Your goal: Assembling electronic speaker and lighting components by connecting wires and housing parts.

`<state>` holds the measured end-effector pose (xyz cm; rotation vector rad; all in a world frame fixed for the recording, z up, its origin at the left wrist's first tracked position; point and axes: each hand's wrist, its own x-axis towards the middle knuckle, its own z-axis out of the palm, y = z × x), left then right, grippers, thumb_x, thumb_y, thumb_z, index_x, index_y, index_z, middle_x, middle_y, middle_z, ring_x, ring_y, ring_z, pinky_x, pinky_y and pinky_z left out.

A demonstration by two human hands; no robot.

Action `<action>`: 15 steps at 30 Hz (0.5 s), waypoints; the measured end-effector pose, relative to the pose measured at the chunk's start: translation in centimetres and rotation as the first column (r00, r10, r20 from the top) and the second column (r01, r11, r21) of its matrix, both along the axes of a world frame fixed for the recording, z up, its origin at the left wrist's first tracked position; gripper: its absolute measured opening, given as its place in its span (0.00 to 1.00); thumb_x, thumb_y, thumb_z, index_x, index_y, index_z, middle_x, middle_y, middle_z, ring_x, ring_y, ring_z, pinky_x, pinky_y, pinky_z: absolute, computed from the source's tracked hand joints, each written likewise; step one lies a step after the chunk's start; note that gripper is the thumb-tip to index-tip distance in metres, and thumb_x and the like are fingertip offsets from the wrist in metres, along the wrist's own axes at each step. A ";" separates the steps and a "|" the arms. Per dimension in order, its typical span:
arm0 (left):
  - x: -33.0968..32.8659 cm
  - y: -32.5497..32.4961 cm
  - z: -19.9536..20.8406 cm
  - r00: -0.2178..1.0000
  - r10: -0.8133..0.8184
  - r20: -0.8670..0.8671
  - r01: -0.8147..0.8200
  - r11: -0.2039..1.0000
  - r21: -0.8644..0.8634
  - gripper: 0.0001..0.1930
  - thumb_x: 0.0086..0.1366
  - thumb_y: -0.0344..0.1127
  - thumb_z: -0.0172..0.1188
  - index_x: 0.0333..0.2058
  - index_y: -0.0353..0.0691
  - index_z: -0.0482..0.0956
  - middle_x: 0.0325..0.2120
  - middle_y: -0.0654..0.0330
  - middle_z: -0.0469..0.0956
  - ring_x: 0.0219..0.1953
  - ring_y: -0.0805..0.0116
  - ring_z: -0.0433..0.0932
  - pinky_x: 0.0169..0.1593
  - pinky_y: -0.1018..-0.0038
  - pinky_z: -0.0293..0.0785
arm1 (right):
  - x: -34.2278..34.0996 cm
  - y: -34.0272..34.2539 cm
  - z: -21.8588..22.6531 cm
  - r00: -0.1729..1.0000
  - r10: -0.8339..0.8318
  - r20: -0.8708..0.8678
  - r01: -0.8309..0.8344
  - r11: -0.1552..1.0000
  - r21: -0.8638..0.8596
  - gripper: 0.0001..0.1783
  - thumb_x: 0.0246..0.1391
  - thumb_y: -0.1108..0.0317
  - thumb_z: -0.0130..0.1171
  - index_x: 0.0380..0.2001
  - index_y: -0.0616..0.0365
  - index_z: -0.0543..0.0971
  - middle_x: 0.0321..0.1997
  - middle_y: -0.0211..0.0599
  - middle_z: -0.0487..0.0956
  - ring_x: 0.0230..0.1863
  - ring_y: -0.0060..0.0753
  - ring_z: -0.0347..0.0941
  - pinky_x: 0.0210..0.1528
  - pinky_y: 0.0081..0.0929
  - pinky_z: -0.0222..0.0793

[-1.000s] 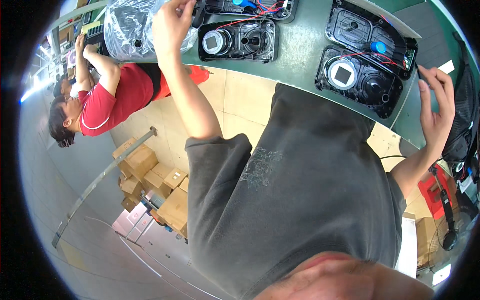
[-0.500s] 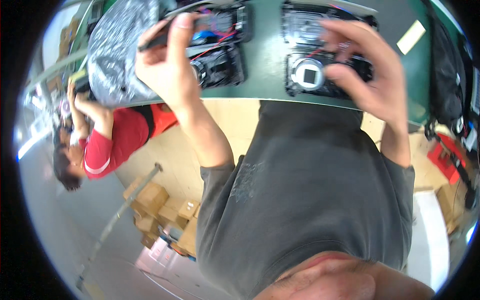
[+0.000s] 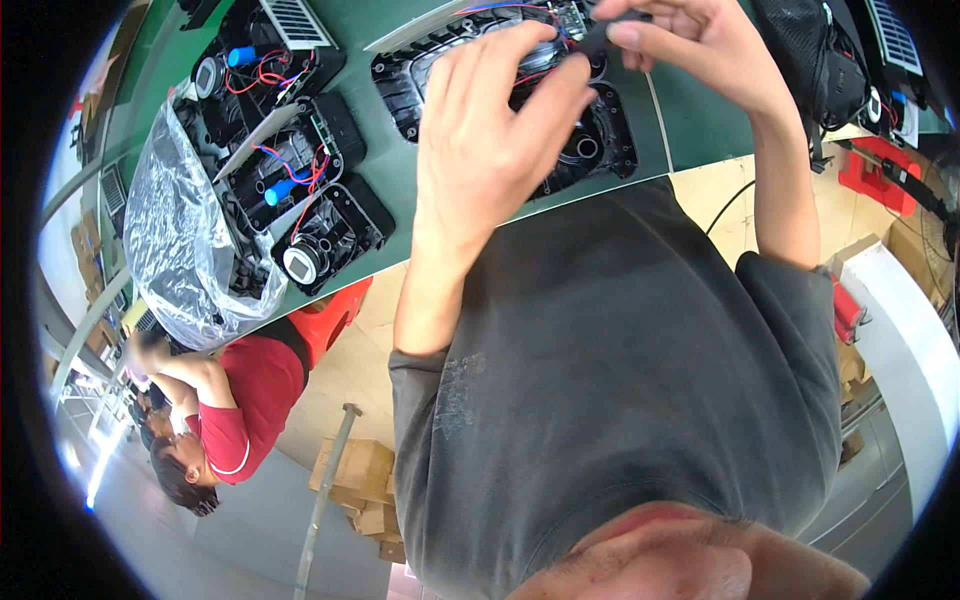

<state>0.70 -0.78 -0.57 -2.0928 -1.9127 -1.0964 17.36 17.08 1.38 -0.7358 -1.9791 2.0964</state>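
A small dark, strip-like piece (image 3: 597, 40) is between my hands above an open black plastic housing (image 3: 400, 95). My right hand (image 3: 705, 45) pinches it between thumb and fingers. My left hand (image 3: 485, 135) reaches over the housing, thumb and fingertips closing on the piece's near end; its exact grip is partly hidden. Red and blue wires and a small circuit board (image 3: 570, 18) show in the housing. Beside it, partly behind my left hand, lies a black housing part with a round opening (image 3: 587, 147).
To the left stand several black housings with blue cylinders (image 3: 285, 190), wires and a white round sensor (image 3: 301, 263). Clear plastic wrap (image 3: 180, 225) lies along the table edge. A black bag (image 3: 815, 65) is at the right. A person in red (image 3: 255, 390) works at the left.
My view has swung to the right. My left hand has brought the dark piece over to the right-hand housing, where my right hand now grips it too.
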 end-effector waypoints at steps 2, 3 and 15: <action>-0.5 1.4 0.0 0.998 0.033 -0.051 -0.033 0.999 0.001 0.15 0.54 0.33 0.76 0.42 0.45 0.87 0.44 0.62 0.82 0.42 0.62 0.81 0.45 0.67 0.73 | -1.9 1.2 -1.1 0.898 0.113 -0.426 -0.153 0.986 -0.062 0.12 0.62 0.76 0.66 0.48 0.67 0.82 0.37 0.34 0.86 0.33 0.17 0.80 0.37 0.16 0.77; -0.7 1.9 0.1 0.995 0.039 -0.089 -0.042 0.998 -0.035 0.15 0.55 0.33 0.75 0.42 0.45 0.87 0.43 0.63 0.82 0.42 0.64 0.81 0.45 0.68 0.73 | -1.5 1.9 -1.1 0.998 0.016 -0.055 -0.023 0.991 -0.133 0.12 0.63 0.75 0.66 0.49 0.66 0.82 0.37 0.34 0.86 0.33 0.17 0.80 0.37 0.16 0.77; -0.6 3.4 -0.1 0.983 0.104 -0.148 -0.126 0.981 -0.150 0.15 0.56 0.37 0.75 0.43 0.45 0.86 0.40 0.64 0.81 0.40 0.64 0.79 0.44 0.68 0.71 | -3.4 5.1 -3.3 0.954 0.169 -0.248 -0.189 0.980 -0.058 0.13 0.65 0.71 0.64 0.51 0.64 0.80 0.34 0.31 0.84 0.29 0.16 0.77 0.32 0.15 0.73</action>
